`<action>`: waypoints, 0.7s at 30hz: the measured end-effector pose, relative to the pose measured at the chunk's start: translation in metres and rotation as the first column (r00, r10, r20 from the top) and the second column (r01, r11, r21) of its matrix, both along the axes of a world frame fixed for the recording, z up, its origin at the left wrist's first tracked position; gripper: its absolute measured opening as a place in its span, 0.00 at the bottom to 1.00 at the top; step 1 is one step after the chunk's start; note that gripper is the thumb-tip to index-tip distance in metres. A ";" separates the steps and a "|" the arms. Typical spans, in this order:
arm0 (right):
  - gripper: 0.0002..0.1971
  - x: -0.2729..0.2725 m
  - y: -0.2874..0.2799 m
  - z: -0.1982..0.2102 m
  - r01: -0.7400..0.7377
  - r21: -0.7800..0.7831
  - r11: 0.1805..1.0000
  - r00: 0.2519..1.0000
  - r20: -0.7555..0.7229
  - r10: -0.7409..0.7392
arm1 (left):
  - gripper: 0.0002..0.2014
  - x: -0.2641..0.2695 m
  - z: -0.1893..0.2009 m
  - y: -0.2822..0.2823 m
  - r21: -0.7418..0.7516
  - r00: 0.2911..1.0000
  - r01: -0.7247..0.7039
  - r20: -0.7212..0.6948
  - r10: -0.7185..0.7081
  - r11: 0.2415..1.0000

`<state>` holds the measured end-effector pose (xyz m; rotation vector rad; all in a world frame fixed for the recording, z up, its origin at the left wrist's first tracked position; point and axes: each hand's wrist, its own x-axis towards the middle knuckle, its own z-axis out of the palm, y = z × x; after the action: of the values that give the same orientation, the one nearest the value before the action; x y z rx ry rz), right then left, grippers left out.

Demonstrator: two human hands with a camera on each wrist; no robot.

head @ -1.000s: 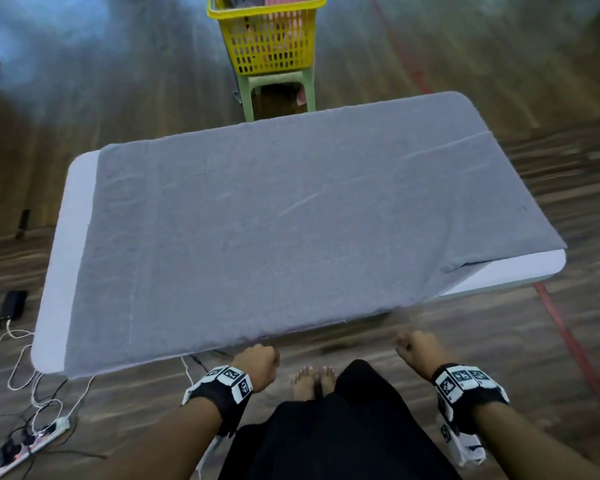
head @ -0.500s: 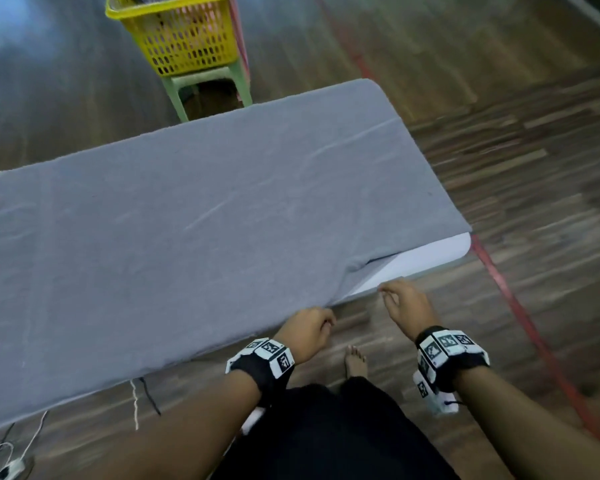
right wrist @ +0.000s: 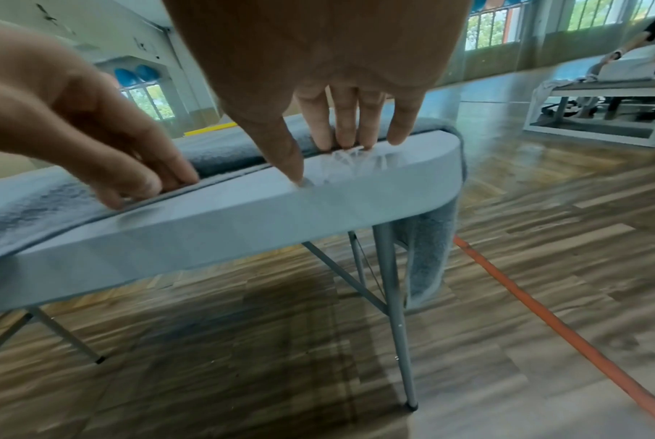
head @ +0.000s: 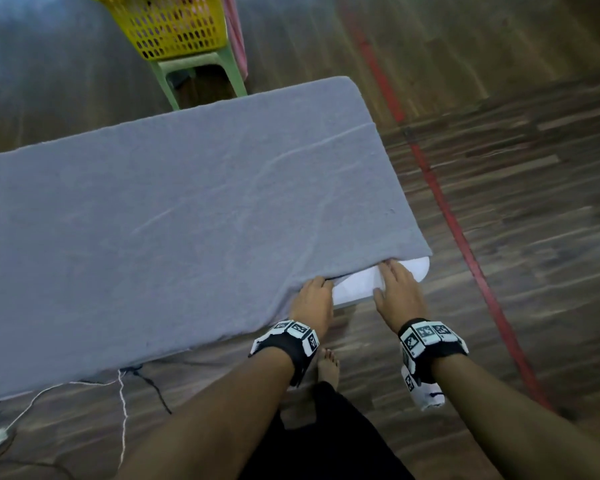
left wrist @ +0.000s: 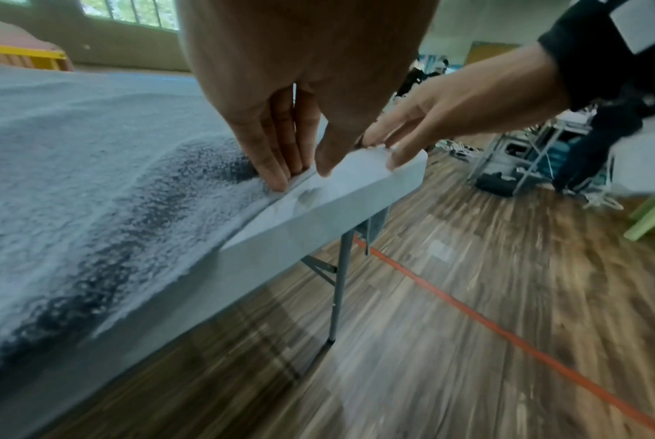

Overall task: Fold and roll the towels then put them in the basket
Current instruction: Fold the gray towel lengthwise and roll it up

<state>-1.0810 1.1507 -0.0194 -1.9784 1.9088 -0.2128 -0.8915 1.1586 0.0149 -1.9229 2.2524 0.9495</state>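
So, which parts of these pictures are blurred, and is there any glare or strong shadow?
Head view: the floor and the yellow basket are smeared, the grey towel softer. Left wrist view: the floor streaks, the left hand stays fairly sharp. Right wrist view: the windows are bright, and a dark shadow lies under the table; the right hand is clear.

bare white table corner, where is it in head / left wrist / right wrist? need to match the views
Head: bare white table corner lower centre-right, by the right hand.
Left wrist: upper centre-right, beyond the left hand.
Right wrist: centre-right.
Shared landmark: red floor line.
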 end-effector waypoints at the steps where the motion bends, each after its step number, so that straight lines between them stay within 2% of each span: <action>1: 0.30 -0.006 -0.005 -0.001 0.012 -0.012 1.000 1.000 0.005 -0.012 | 0.20 -0.001 -0.002 -0.001 -0.015 1.000 0.005 0.017 -0.005 1.000; 5: 0.26 -0.017 -0.028 0.005 0.003 -0.076 0.997 0.999 0.049 0.001 | 0.16 -0.006 -0.002 -0.005 -0.054 0.997 -0.004 0.071 0.008 0.999; 9: 0.23 -0.018 -0.050 0.004 -0.068 -0.086 0.994 0.990 0.115 0.077 | 0.18 -0.010 -0.004 -0.012 -0.035 0.996 -0.011 0.090 0.014 0.999; 12: 0.19 -0.016 -0.058 0.003 -0.189 -0.151 0.970 0.972 0.114 0.208 | 0.16 -0.009 -0.002 -0.018 -0.003 0.999 -0.023 0.048 0.023 1.000; 16: 0.15 -0.004 -0.052 0.004 -0.446 -0.175 0.878 0.878 0.107 0.468 | 0.03 -0.005 0.002 -0.010 -0.119 0.997 -0.046 -0.061 0.039 0.992; 18: 0.13 0.001 -0.044 0.003 -0.480 -0.139 0.866 0.860 0.122 0.496 | 0.02 -0.002 0.002 -0.001 -0.176 0.993 -0.075 -0.105 0.057 0.981; 21: 0.11 -0.006 -0.040 0.005 -0.409 -0.137 0.902 0.895 0.133 0.426 | 0.02 0.001 0.006 0.008 -0.224 0.983 -0.110 -0.170 0.072 0.968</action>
<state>-1.0871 1.1105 -0.0146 -2.3089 1.3549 -0.3452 -0.8910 1.1667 0.0213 -2.1331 2.4848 0.9173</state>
